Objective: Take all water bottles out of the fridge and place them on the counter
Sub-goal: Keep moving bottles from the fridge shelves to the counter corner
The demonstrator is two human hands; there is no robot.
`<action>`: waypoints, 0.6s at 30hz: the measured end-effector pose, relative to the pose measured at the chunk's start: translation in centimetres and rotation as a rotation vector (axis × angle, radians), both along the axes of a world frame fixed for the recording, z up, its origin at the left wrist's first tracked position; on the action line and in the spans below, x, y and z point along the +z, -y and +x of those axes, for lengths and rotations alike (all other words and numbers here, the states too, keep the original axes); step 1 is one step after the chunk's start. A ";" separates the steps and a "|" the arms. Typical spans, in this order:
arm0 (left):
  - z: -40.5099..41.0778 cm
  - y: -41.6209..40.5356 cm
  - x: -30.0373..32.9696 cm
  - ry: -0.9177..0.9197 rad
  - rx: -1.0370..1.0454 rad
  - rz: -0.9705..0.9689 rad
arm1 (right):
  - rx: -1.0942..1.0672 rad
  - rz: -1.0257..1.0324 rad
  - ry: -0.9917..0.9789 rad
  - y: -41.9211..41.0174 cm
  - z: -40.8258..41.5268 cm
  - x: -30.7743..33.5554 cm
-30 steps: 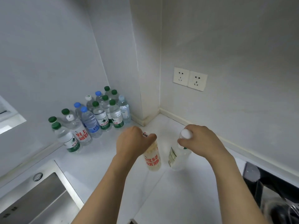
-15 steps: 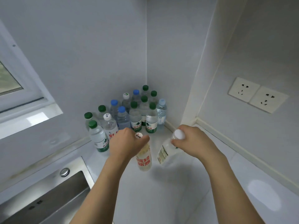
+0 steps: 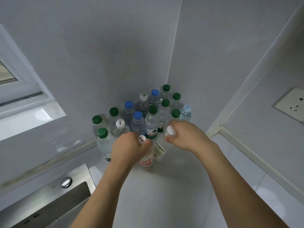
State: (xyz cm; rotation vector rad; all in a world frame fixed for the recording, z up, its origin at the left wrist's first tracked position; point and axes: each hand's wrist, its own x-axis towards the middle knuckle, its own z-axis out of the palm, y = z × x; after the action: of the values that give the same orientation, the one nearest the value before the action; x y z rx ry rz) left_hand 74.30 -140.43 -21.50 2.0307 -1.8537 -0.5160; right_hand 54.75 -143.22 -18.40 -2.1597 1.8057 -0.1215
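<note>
My left hand grips the neck of a white-capped bottle with red lettering, upright just above or on the white counter. Beside it, my right hand grips the top of a clear white-capped bottle that leans to the left. Both bottles are right in front of a cluster of several water bottles with green, blue and white caps, packed into the counter's back corner. Whether the held bottles touch the counter is unclear.
A steel sink with a round knob lies at the lower left. A window sill runs along the left wall. A wall socket sits on the right wall. White counter extends to the right and toward me.
Both hands have carried their bottles toward the cluster in the corner. The view has swung left, so the socket now sits at the right edge.
</note>
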 end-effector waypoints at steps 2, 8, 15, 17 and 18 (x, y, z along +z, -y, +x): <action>-0.2 1.2 -0.2 0.007 0.010 -0.026 | 0.024 0.005 -0.031 1.7 0.3 -0.5; -0.5 4.3 -1.4 0.038 -0.021 -0.032 | 0.085 0.003 -0.091 5.5 1.3 -2.0; -1.2 4.6 -3.0 0.080 -0.073 -0.168 | 0.101 0.048 -0.026 6.4 1.8 -4.5; -1.1 4.4 -3.5 0.068 -0.075 -0.181 | 0.083 0.057 0.009 6.3 1.7 -4.8; -1.0 4.5 -3.6 0.051 -0.072 -0.175 | 0.075 0.062 0.028 6.2 1.6 -4.9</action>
State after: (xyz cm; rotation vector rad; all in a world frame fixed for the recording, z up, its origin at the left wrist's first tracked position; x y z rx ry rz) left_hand 73.27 -144.91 -25.12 1.8855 -1.9348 -0.3111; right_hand 56.35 -149.41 -23.32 -2.1678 1.6887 -0.0772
